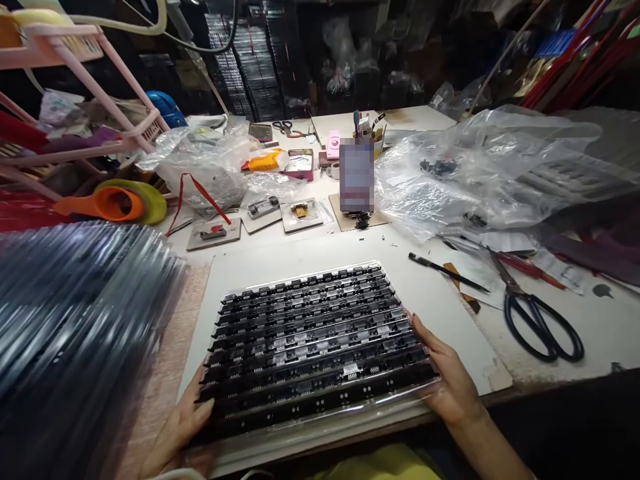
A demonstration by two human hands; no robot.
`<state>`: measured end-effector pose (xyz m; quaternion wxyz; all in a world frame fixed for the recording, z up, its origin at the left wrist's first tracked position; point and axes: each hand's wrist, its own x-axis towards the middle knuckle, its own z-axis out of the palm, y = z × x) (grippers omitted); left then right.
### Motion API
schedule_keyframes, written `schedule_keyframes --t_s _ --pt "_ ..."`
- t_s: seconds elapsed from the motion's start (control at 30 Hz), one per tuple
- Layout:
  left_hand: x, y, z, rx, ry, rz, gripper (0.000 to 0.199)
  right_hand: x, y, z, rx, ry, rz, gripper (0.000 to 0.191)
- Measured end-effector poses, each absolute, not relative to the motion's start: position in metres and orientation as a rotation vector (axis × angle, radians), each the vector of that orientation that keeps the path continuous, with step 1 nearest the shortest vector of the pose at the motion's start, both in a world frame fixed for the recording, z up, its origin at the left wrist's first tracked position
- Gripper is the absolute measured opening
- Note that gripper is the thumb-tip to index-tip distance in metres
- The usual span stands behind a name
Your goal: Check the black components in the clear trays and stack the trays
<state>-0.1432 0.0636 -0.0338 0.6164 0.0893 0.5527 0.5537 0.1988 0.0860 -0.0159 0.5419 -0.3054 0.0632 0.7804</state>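
Observation:
A clear plastic tray (320,343) filled with rows of small black parts is held over a white board (425,293) at the table's near edge. My left hand (187,420) grips the tray's near left corner, its thumb on the edge. At the right side my right hand (450,373) holds the rim, fingers along the edge and partly hidden under it. The tray lies nearly level, with its far edge farther from me.
Stacked trays (85,320) rise on the left. Scissors (540,320) and a black pen (447,272) lie to the right. Behind are small parts on pads (303,217), a propped phone (357,175), plastic bags (480,167) and a tape roll (120,203).

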Motion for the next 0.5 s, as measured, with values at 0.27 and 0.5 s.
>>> schedule_keyframes --t_s 0.27,0.5 --pt "-0.195 0.079 -0.062 0.531 1.499 0.949 0.065 0.200 0.084 -0.016 -0.739 0.209 1.819 0.023" --pt "-0.181 0.069 -0.055 0.483 1.487 1.005 0.073 0.199 0.086 -0.013 -0.762 0.253 1.821 0.025"
